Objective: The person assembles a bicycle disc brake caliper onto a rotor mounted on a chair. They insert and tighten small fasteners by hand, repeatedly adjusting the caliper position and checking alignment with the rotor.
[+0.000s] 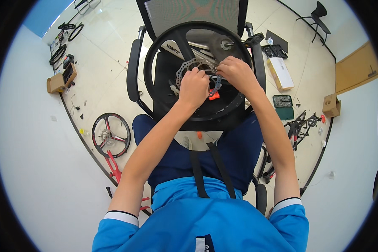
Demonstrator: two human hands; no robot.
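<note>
The bicycle wheel (164, 50) lies flat on the seat of a black office chair (134, 67), directly ahead of the person. It has a black tyre and broad black spokes. At its hub sits a silver brake disc (185, 69), round and perforated, with a wavy outer edge. A small orange part (214, 95) shows at about 5 o'clock from the hub, just under the hands.

The left hand (194, 87) is curled into a loose fist over the hub, at the disc's 6 o'clock; what it grips is hidden by the hand itself. The right hand (236, 72) is at 3 o'clock from the disc, fingers pinched narrow on a small item at the hub that I cannot identify.

On the floor: a second wheel with red spokes (111, 134) at 8 o'clock, a cardboard box (61, 79) at 9 o'clock, a long white box (280, 73) at 3 o'clock, and a black bicycle frame part (300, 125) at 4 o'clock.
</note>
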